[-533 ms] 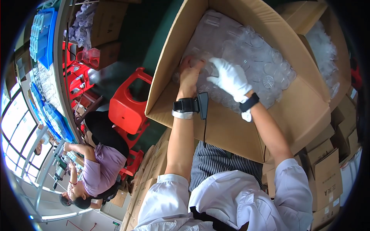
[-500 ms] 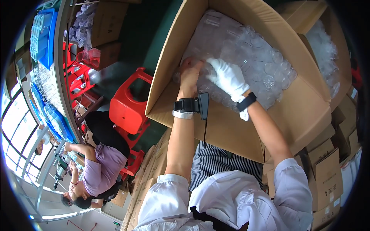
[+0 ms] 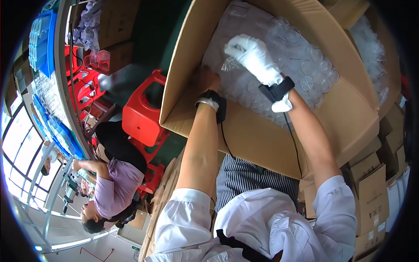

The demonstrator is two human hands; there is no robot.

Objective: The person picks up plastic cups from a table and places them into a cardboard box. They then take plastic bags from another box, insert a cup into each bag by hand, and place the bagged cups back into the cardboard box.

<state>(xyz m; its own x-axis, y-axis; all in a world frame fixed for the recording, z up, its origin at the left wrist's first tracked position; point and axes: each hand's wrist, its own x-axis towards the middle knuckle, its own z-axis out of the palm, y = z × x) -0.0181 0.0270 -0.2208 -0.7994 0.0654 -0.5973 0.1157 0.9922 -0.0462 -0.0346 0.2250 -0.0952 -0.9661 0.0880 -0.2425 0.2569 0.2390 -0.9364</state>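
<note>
A large open cardboard box [image 3: 262,139] stands in front of me with a heap of clear plastic pieces [image 3: 279,72] inside, several of them round like small cups or lids. My right hand [image 3: 255,56], in a white glove, is over the heap with its fingers curled together. A shiny clear piece [image 3: 227,65] shows just below those fingertips; whether they grip it I cannot make out. My left hand [image 3: 209,81] is bare and reaches down along the box's left wall. Its fingers are dim and partly lost in shadow. A pale sheet [image 3: 222,32] lies under the pieces at the far left.
Red plastic stools [image 3: 142,113] stand left of the box. Beyond them a person in a lilac top [image 3: 118,179] sits by a workbench with blue trays [image 3: 48,56]. Another box of clear pieces [image 3: 369,52] is at the far right, above folded cartons [image 3: 373,196]. Cables hang from my wrists.
My right hand has lifted up and away from my left hand, its fingers now curled. The left hand has moved slightly down toward the box's left wall and turned at the wrist.
</note>
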